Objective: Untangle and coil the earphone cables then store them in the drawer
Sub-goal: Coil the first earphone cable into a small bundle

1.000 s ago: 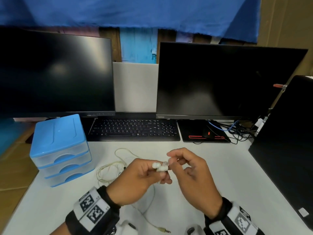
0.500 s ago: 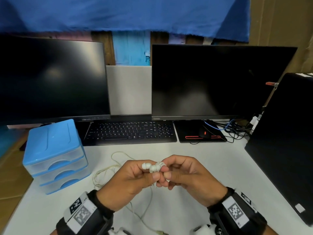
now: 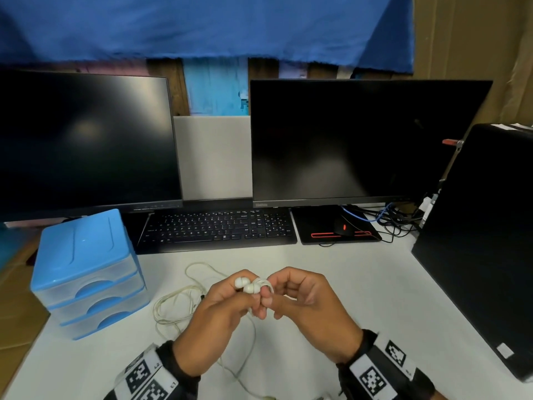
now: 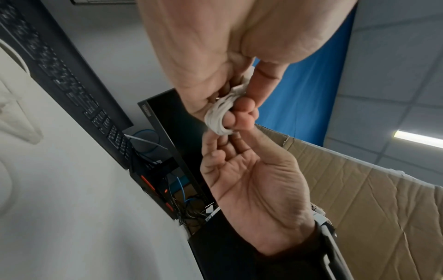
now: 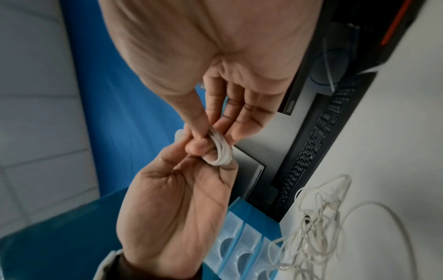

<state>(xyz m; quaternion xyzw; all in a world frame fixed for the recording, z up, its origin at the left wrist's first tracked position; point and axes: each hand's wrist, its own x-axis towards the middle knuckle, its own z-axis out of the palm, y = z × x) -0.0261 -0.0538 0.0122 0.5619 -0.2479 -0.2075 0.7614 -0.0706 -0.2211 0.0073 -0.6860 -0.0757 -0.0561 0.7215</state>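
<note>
Both hands meet above the middle of the desk (image 3: pixel 360 284); the left hand (image 3: pixel 215 313) pinches two white earbuds (image 3: pixel 246 285) at its fingertips, and the earphone cable (image 5: pixel 221 151) is wound in a tight little coil of several turns around its fingers; the right hand (image 3: pixel 311 307) has thumb and forefinger curled in, nipping that coil from the other side; the loose tail of the cable drops between the wrists to the desk; a second, tangled cable (image 3: pixel 176 304) lies in slack loops on the desk just left of the hands, thin, off-white, a bit yellowed; beside it stands the drawer unit (image 3: pixel 83 272), blue lid, three frosted plastic drawers with scooped blue pulls, all pushed in; the desk top is smooth, pale grey; behind sit a black keyboard (image 3: pixel 216 226), two dark monitors (image 3: pixel 360 140), a mouse (image 3: pixel 343 228) on a black mat edged in red, and a knot of blue and black wires; blue cloth (image 3: pixel 202 24) hangs above; brown cardboard lines the right wall.
</note>
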